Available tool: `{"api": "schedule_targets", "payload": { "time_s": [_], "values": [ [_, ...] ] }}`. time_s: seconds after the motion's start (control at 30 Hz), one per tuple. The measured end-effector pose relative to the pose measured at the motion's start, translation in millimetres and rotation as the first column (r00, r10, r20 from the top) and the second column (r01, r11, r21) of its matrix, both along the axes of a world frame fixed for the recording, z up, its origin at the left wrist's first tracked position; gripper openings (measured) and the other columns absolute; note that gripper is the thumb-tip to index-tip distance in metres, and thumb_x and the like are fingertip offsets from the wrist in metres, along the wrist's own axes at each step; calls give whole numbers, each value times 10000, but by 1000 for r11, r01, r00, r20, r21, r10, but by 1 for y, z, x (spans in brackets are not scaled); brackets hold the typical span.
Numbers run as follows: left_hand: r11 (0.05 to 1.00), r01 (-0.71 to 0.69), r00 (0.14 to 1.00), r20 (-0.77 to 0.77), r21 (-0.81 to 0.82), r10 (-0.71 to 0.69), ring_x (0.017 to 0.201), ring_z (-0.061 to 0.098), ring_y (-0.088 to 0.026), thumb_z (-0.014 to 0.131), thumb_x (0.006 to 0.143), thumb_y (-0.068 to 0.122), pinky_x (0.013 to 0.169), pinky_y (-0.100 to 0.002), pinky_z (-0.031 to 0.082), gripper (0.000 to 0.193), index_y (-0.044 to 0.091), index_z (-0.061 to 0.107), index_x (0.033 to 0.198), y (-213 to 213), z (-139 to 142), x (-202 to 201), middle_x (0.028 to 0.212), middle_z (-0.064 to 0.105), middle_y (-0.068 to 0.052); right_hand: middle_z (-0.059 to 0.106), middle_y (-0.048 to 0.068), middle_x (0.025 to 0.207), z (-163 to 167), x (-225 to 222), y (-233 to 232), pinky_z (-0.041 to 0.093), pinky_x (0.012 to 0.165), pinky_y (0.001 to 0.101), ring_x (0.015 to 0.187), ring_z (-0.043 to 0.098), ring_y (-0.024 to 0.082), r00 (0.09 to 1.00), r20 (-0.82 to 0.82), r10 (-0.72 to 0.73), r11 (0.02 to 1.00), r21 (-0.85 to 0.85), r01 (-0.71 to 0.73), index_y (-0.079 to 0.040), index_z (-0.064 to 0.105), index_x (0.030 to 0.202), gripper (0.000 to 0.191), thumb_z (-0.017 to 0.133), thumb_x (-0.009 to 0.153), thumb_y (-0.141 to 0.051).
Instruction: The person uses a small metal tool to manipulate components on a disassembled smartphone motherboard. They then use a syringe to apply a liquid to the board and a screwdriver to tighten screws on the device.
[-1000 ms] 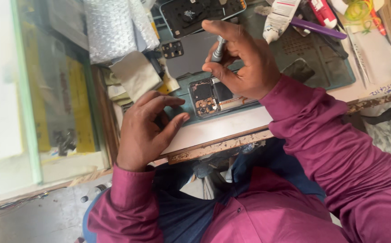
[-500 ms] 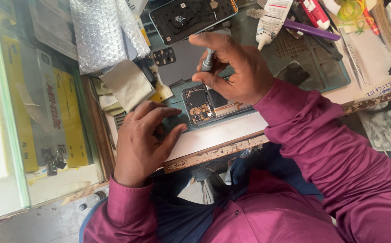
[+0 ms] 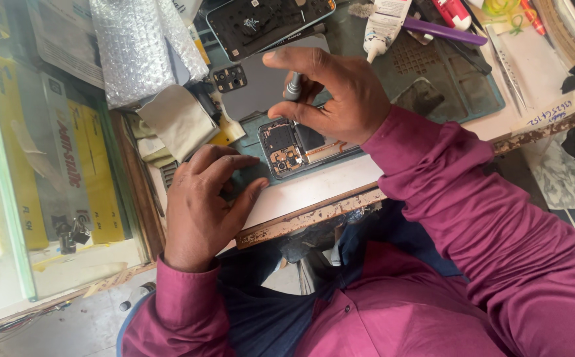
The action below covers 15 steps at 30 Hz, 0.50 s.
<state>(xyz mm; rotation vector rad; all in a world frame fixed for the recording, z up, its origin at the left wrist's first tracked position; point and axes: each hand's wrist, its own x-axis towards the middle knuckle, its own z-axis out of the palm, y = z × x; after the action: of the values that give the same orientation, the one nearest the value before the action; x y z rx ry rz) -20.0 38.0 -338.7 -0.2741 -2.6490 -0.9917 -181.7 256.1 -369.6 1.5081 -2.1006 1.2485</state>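
Two hands work over a cluttered repair bench. At nine o'clock stands a glass pane (image 3: 9, 198) with yellow boxes (image 3: 95, 172) behind it, and a sheet of bubble wrap (image 3: 135, 46) lies at eleven o'clock. Your left hand (image 3: 205, 201) rests at seven o'clock on the bench edge (image 3: 314, 215), fingers curled and loose, gripping nothing, just beside the opened phone (image 3: 294, 147). That phone lies near the centre, its back off and circuit parts showing. Your right hand (image 3: 337, 96), at twelve o'clock, pinches a small grey screwdriver (image 3: 294, 84) upright between thumb and fingers, its tip above the phone. A grey back cover (image 3: 261, 82) lies just beyond. At one o'clock sit a white glue tube (image 3: 383, 23) and a purple-handled tool (image 3: 443, 31) on a green mat (image 3: 459, 86).
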Motion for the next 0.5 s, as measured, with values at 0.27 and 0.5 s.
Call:
{"api": "schedule_targets", "payload": {
  "time_s": [0.27, 0.5],
  "values": [
    [1000, -1, 1000, 27, 11, 1, 776, 676, -264, 834, 835, 214, 616, -359, 534, 254, 73, 767, 1035, 2, 2, 1, 971, 677, -103, 753, 35, 1169, 8, 3, -3, 627, 801, 282, 974, 774, 176, 998, -57, -11, 999, 49, 14, -153, 451, 1536, 688, 876, 1000, -223],
    [1000, 11, 1000, 10, 10, -11, 757, 678, -269, 839, 834, 199, 610, -359, 532, 256, 60, 764, 1036, 1, 3, 4, 963, 675, -113, 599, 80, 1481, 12, 9, -5, 629, 1036, 307, 1374, 659, 241, 994, -55, 92, 995, 48, -89, -104, 280, 1571, 625, 651, 1079, -3]
  ]
}}
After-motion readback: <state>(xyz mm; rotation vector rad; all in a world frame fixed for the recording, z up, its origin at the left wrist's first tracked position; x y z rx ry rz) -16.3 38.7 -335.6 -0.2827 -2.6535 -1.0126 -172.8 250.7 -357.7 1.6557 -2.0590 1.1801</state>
